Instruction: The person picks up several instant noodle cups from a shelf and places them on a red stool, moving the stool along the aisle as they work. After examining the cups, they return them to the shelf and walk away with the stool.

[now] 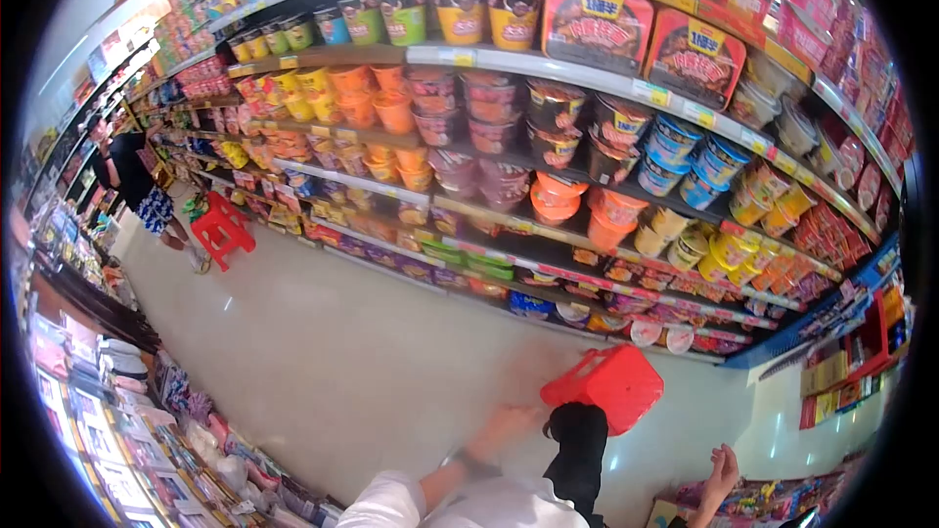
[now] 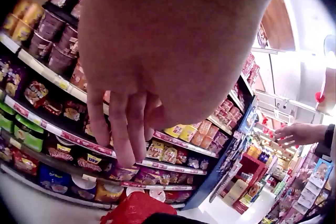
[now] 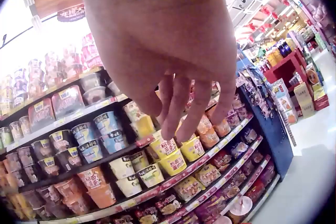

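Observation:
My left hand (image 1: 509, 425) is low in front of me, blurred in the head view, to the left of a black-clad leg (image 1: 579, 430). Its fingers (image 2: 123, 124) hang loosely with nothing held in the left wrist view. A red plastic stool (image 1: 626, 381) stands on the floor just beyond that leg, which hides part of it. Out to the right, my right hand (image 1: 722, 474) is raised in the air, away from the shelves. Loosely bent fingers (image 3: 181, 106) hold nothing in the right wrist view, where shelved noodle cups (image 3: 170, 155) show behind them.
Long shelves of instant noodle cups (image 1: 489, 15) and packets run along the aisle. Pale floor (image 1: 342, 362) lies between them and stacked goods (image 1: 127, 450) at the lower left. Far down the aisle, a person (image 1: 137, 176) stands near another red stool (image 1: 223, 230).

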Action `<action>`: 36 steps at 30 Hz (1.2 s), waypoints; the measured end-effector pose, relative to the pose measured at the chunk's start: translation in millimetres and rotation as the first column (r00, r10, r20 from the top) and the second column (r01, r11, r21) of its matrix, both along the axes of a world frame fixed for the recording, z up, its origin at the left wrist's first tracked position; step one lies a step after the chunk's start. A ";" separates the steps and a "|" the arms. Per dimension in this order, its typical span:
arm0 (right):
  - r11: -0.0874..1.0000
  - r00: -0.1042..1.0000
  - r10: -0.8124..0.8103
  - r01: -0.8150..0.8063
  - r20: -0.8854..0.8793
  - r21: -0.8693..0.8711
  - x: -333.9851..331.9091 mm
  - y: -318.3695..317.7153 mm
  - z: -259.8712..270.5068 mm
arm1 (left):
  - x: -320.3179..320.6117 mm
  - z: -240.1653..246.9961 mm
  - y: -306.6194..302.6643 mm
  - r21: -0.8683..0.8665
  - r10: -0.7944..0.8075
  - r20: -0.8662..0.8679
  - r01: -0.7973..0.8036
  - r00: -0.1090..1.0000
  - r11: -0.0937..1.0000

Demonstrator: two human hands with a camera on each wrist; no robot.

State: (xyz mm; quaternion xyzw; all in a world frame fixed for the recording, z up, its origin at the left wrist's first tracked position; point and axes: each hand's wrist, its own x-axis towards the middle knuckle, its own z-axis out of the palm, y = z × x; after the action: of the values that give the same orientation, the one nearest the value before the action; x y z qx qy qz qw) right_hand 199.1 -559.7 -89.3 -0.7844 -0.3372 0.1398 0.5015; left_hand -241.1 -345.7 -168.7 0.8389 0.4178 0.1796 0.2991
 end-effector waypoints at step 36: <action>0.956 0.942 0.293 -0.291 0.164 -0.037 -41.0 113.3 65.8 | -6.3 -13.1 15.0 -0.071 0.067 -0.010 -0.067 0.998 0.995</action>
State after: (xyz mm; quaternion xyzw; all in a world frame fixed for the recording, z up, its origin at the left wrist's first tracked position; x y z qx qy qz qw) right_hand 158.1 -446.4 -23.5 -0.7377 -0.4899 0.1480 0.4404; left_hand -247.4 -330.6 -181.8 0.8139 0.4528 0.1714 0.3210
